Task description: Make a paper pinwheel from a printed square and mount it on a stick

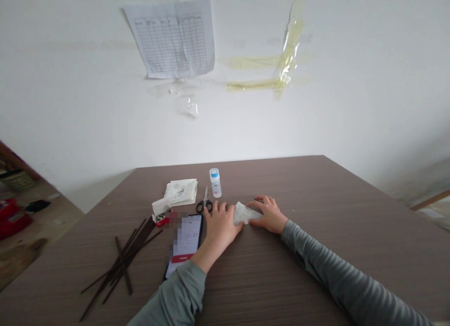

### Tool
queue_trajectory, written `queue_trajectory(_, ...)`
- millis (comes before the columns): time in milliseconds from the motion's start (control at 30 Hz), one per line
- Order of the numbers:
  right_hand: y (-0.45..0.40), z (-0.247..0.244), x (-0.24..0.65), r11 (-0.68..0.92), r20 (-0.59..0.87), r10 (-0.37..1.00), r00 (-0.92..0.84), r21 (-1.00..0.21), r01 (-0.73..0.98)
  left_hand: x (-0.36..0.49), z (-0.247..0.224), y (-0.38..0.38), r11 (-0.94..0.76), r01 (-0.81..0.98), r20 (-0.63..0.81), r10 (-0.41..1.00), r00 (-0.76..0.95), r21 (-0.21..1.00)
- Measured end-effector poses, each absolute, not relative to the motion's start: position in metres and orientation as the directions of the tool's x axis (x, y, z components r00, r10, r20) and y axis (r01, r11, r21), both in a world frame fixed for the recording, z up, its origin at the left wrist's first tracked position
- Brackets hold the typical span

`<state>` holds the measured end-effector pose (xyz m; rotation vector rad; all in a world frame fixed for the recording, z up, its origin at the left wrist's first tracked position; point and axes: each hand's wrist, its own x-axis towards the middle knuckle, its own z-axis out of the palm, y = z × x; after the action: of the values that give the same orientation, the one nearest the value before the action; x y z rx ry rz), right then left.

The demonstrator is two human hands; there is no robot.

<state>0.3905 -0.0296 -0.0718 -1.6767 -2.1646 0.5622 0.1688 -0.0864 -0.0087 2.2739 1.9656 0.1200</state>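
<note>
A small folded white paper (244,213) lies on the brown wood-grain table (267,176), held at its two ends by my left hand (220,223) and my right hand (267,214). The fingers of both hands press down on it, and part of the paper is hidden beneath them. Just left of my left hand lies a black smartphone (183,241) with a lit screen, partly blurred. Black-handled scissors (204,201) sit beyond my left fingertips, and a small white bottle with a blue cap (215,182) stands behind them.
A stack of white papers (181,191) and a small red-and-white box (160,214) lie left of the scissors. Several thin dark sticks (121,262) are scattered at the left. The table ends at a white wall, with a printed grid sheet (172,37) taped to it.
</note>
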Motion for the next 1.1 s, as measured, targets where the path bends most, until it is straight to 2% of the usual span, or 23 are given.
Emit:
queue_trajectory(267, -0.019, -0.069, 0.410, 0.212, -0.035, 0.964, -0.263, -0.497, 0.841, 0.171, -0.003, -0.086, -0.115, 0.982, -0.085, 0.988, 0.129, 0.151)
queue_trajectory(533, -0.009, -0.070, 0.430, 0.248, -0.055, 0.947, -0.316, -0.501, 0.829, 0.159, -0.003, -0.086, -0.131, 0.982, -0.040, 0.990, 0.137, 0.134)
queue_trajectory(767, -0.003, -0.068, 0.442, 0.244, -0.086, 0.941, -0.328, -0.501, 0.830, 0.139, 0.010, -0.082, -0.100, 0.991, -0.136, 0.984, 0.111, 0.086)
queue_trajectory(1100, 0.006, -0.070, 0.463, 0.234, -0.138, 0.926, -0.352, -0.522, 0.820, 0.120, 0.016, -0.079, -0.140, 0.990, -0.184, 0.973, 0.136, -0.005)
